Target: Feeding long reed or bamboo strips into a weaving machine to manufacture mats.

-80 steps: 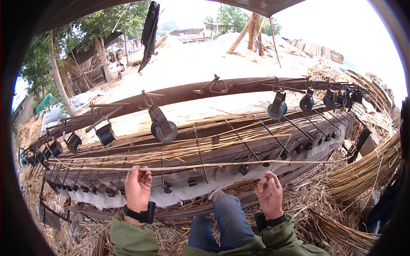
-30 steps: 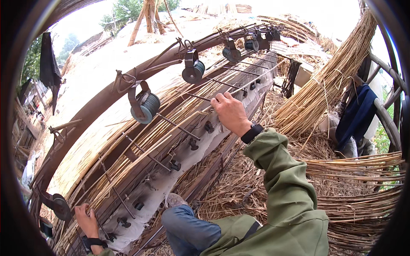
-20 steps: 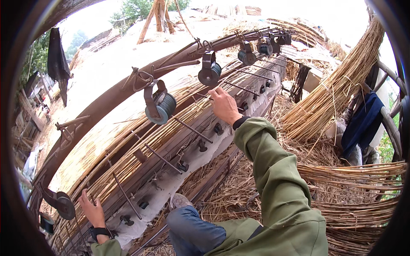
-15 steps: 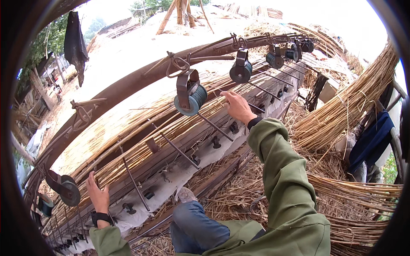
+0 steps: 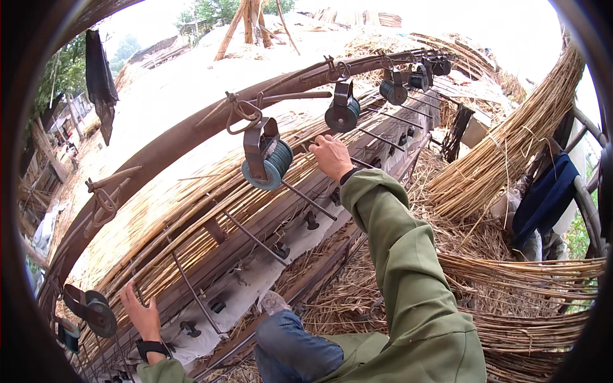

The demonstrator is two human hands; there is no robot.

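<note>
Low on the left, my left hand (image 5: 142, 317) is open, its fingers spread over the edge of a mat of straw-coloured reeds (image 5: 185, 237). A wire spool in a metal bracket (image 5: 101, 314) hangs just left of it. My right hand (image 5: 332, 157) has its fingers curled at the mat's near edge, above a thin metal rod (image 5: 363, 164). What lies between those fingers is hidden. Left of this hand, a larger spool of green wire (image 5: 271, 167) hangs from a curved brown beam (image 5: 167, 139). Another spool (image 5: 343, 115) hangs just beyond.
More spools (image 5: 393, 92) line the beam toward the far right. Metal rods (image 5: 255, 237) stick out toward me over a white sheet (image 5: 246, 281) with dark weights. Reed bundles (image 5: 511, 137) stand at right; loose straw (image 5: 348, 290) covers the ground. My bent knee (image 5: 295, 348) is close below.
The view has shifted, so the spools and beam sit further left and lower. My right hand's fingers have curled in more. The left hand stays spread near the mat's edge.
</note>
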